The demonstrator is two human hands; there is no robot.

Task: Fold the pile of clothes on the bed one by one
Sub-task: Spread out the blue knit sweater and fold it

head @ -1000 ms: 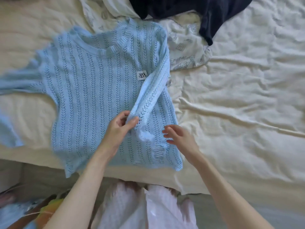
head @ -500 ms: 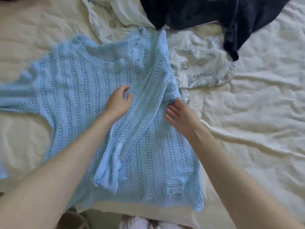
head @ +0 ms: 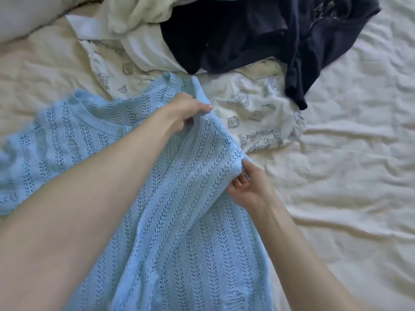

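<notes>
The light blue open-knit sweater point(head: 184, 221) lies spread on the cream bed sheet point(head: 348, 176), its neckline toward the pile and its hem toward the person. The step in hand looks like the first side fold — the right-hand edge is being gathered to bring it over the body of the garment. The left hand point(head: 186, 111) grips the knit at the shoulder, fingers curled round a bunch of it just beside the ribbed collar. The right hand point(head: 247, 185) pinches the side edge lower down, where the fabric bunches between thumb and fingers.

Beyond the sweater waits the rest of the pile: a white printed garment point(head: 253, 113) touching the sweater's shoulder, a navy garment point(head: 247, 37) partly over it, and a pale yellowish piece point(head: 139, 14) behind.

The next move probably calls for lifting both grips together and carrying the edge inward in a straight line — the loose knit stretches and sags easily, so even tension matters.
</notes>
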